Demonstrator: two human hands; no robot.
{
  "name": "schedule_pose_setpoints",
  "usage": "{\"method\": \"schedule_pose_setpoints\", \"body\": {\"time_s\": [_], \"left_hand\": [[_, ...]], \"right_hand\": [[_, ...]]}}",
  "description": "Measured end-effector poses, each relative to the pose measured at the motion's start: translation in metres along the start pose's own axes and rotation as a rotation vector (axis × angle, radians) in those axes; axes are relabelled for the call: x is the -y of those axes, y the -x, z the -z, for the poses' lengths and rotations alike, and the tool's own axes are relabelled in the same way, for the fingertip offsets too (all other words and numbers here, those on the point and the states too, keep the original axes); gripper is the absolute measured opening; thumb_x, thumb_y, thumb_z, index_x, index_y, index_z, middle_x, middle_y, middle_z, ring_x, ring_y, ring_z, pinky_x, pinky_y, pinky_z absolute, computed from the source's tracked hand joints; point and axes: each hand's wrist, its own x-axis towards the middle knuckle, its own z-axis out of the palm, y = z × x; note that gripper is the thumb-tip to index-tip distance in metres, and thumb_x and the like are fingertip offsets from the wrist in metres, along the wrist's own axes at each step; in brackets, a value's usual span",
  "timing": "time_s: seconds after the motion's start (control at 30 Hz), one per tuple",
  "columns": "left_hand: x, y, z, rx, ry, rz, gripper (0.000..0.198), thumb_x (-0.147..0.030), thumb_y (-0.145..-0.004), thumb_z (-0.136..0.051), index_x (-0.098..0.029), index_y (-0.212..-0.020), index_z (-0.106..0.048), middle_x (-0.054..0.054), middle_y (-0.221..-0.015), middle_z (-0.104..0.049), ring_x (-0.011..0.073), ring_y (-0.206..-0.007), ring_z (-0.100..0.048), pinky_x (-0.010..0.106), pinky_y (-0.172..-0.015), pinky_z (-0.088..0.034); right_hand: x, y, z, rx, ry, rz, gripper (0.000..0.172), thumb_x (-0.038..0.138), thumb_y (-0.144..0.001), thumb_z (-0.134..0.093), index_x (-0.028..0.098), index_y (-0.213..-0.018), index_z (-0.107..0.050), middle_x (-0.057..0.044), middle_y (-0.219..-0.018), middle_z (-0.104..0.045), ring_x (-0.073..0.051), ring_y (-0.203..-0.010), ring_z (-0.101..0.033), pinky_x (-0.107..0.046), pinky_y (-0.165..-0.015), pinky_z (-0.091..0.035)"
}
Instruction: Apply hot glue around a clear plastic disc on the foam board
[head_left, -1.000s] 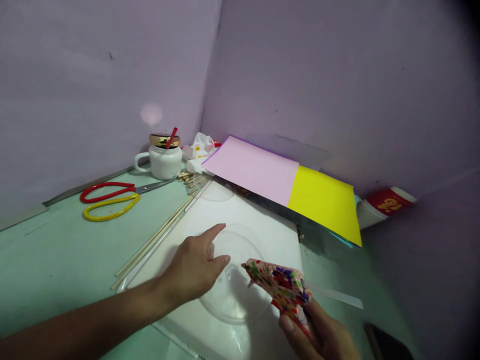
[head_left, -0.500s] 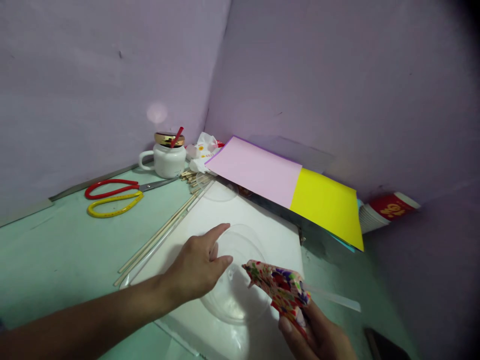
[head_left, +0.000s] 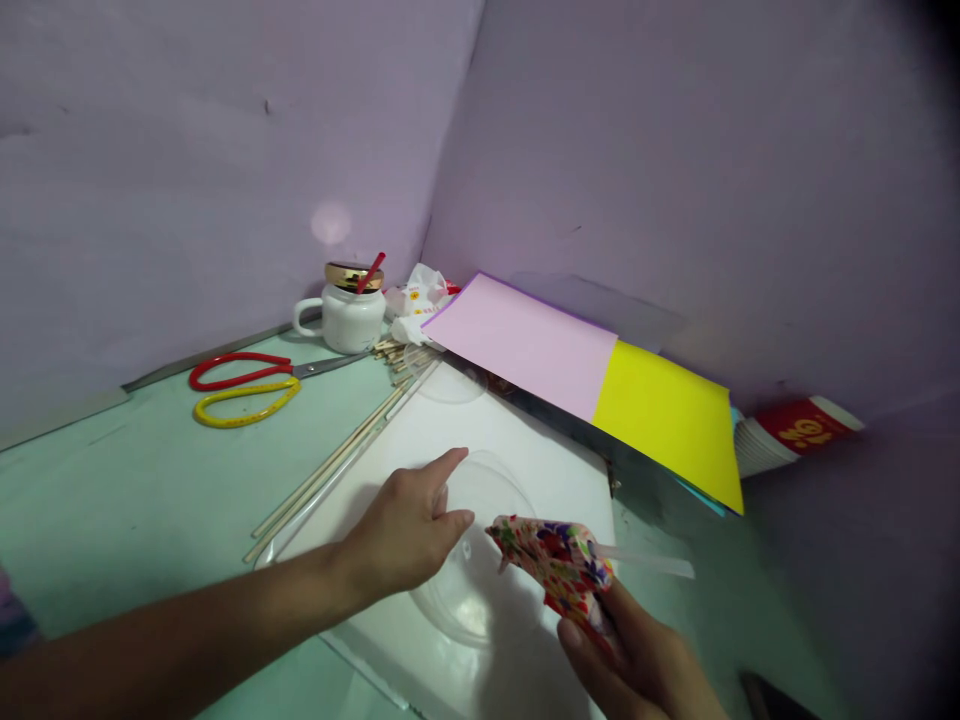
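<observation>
My left hand reaches over a clear plastic dome lid lying on a white sheet, fingers curled on its left rim with the index finger stretched along the edge. My right hand is closed on a folded piece of flowered paper, held just right of the lid near the bottom of the view. A clear plastic strip sticks out to the right behind the flowered paper.
Red-and-yellow scissors, a white mug with a gold lid, wooden sticks and a crumpled wrapper lie at the back left. Pink paper and yellow paper lean at the wall. Stacked paper cups lie on the right.
The view has shifted a little, so everything sits slightly further right. Both hands keep nearly the same places, the right hand and flowered paper edging slightly toward the lid.
</observation>
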Motion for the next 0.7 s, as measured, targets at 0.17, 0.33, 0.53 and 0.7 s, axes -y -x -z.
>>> {"method": "schedule_pose_setpoints", "body": {"time_s": [0.17, 0.33, 0.53, 0.7], "left_hand": [[0.0002, -0.0001, 0.0001, -0.007, -0.016, -0.003, 0.057, -0.025, -0.071, -0.052, -0.018, -0.127, -0.045, -0.010, -0.049, -0.038, 0.0091, -0.048, -0.039, 0.021, -0.050, -0.034], [-0.0003, -0.0009, 0.0002, -0.009, -0.025, 0.004, 0.057, -0.025, -0.071, -0.052, -0.019, -0.127, -0.046, -0.009, -0.049, -0.038, 0.0091, -0.048, -0.039, 0.021, -0.050, -0.034], [0.0007, -0.0011, -0.0002, -0.005, -0.013, 0.006, 0.057, -0.025, -0.071, -0.053, -0.019, -0.128, -0.045, -0.009, -0.049, -0.039, 0.0089, -0.048, -0.039, 0.022, -0.051, -0.035], [0.0011, -0.0013, -0.0004, 0.006, -0.011, 0.008, 0.058, -0.025, -0.071, -0.054, -0.017, -0.128, -0.045, -0.009, -0.050, -0.040, 0.0090, -0.049, -0.040, 0.022, -0.052, -0.036]], "right_hand": [[0.0106, -0.0055, 0.0099, 0.052, -0.024, -0.006, 0.040, 0.038, -0.071, -0.059, 0.026, -0.109, -0.063, 0.000, -0.054, -0.066, -0.021, -0.054, -0.060, -0.030, -0.060, -0.046], [0.0087, -0.0075, 0.0115, 0.060, -0.006, 0.001, 0.041, 0.035, -0.067, -0.062, 0.028, -0.108, -0.064, 0.000, -0.049, -0.065, -0.026, -0.062, -0.063, -0.032, -0.060, -0.047], [0.0077, -0.0070, 0.0107, 0.039, 0.002, 0.022, 0.041, 0.035, -0.068, -0.062, 0.026, -0.107, -0.064, -0.003, -0.056, -0.068, -0.028, -0.066, -0.065, -0.033, -0.064, -0.047], [0.0105, -0.0066, 0.0107, 0.109, 0.082, 0.023, 0.043, 0.040, -0.074, -0.054, 0.027, -0.114, -0.058, -0.005, -0.067, -0.069, -0.028, -0.068, -0.064, -0.038, -0.069, -0.046]]}}
